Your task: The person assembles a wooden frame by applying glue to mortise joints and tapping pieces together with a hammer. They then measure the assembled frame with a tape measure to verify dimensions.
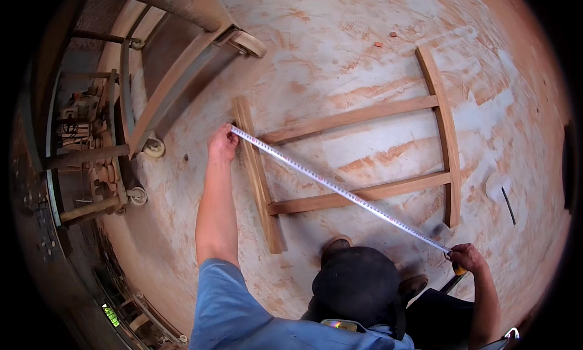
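A wooden frame (pixel 358 114) lies flat on the floor: two rails run between two longer side pieces, whose ends stick out past them. A pale tape measure blade (pixel 322 180) stretches diagonally across it, from the far left to the near right. My left hand (pixel 223 143) is closed on the blade's end, beside the upper part of the left side piece (pixel 260 183). Beyond the frame's near right end, my right hand (pixel 469 259) grips the tape measure's yellow and dark case (pixel 459 269); fingers partly cover it.
At the left stands a wooden rack (pixel 173 86) on casters (pixel 154 147). A white disc (pixel 498 186) and a thin black stick (pixel 508 206) lie right of the frame. Small red bits (pixel 378 44) are on the dusty floor (pixel 352 64). A brown shoe (pixel 336 245) shows near the frame.
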